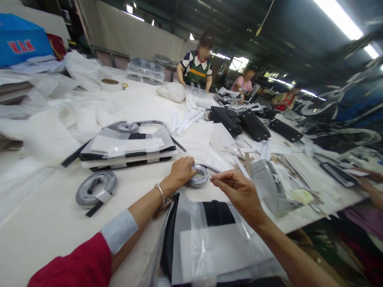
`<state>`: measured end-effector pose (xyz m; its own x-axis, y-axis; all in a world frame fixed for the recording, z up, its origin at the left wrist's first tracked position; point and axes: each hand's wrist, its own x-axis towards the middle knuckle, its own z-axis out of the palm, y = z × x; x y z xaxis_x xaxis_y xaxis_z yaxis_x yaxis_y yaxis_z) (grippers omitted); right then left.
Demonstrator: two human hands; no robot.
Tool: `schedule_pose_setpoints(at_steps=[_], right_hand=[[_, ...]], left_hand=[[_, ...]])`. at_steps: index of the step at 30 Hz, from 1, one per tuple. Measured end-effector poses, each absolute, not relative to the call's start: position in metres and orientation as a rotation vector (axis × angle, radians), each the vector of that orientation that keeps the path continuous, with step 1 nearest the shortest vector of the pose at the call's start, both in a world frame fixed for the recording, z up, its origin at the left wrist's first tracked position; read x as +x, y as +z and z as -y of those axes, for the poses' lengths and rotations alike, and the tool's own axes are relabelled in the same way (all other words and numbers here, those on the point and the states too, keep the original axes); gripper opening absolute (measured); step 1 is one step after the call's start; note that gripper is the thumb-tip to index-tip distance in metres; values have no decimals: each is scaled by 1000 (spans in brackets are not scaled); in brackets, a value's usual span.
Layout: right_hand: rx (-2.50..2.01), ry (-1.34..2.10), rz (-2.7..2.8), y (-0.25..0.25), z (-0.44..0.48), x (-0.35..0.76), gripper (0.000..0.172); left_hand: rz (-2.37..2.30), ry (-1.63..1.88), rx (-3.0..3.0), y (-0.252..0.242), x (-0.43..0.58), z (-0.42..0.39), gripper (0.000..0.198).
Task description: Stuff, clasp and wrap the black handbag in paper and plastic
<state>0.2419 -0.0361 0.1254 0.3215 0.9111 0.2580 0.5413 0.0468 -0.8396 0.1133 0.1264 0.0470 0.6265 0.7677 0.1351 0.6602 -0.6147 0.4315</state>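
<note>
My left hand (181,173) is closed on the left edge of a coiled strap (200,181) wrapped in clear film, which rests on the white table. Just right of the coil, my right hand (236,190) pinches a thin dark strip (220,181) between thumb and fingertips; its exact kind is too fine to make out. Directly below both hands lies a black bag (220,212) covered with white sheeting and clear tape. A second wrapped coil (96,187) sits to the left of my forearm. Beyond it are stacked wrapped black bags (128,145), with another coil on top.
A grey tape dispenser (265,185) stands right of my right hand, beside pale strips (309,171). Black bags (254,124) lie farther back. White foam sheeting (44,135) is heaped at left. A co-worker (197,69) stands across the table; another person's hand (371,181) is at far right.
</note>
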Motion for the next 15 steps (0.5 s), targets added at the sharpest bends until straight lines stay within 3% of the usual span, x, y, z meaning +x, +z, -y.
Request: schedule_pose_setpoints(at_steps=[4,11,15], right_hand=[[-1642,282,1679,110,24,243,10],[-1585,207,1816,90,21,249,10],[-1546,-43,1936,89,11,249,13]], left_hand=[[-1119,480,2508,52,114,-123,22],[-1073,534,2529,58,115,-118,20],[-1062,555,2535,62,116,-116,19]])
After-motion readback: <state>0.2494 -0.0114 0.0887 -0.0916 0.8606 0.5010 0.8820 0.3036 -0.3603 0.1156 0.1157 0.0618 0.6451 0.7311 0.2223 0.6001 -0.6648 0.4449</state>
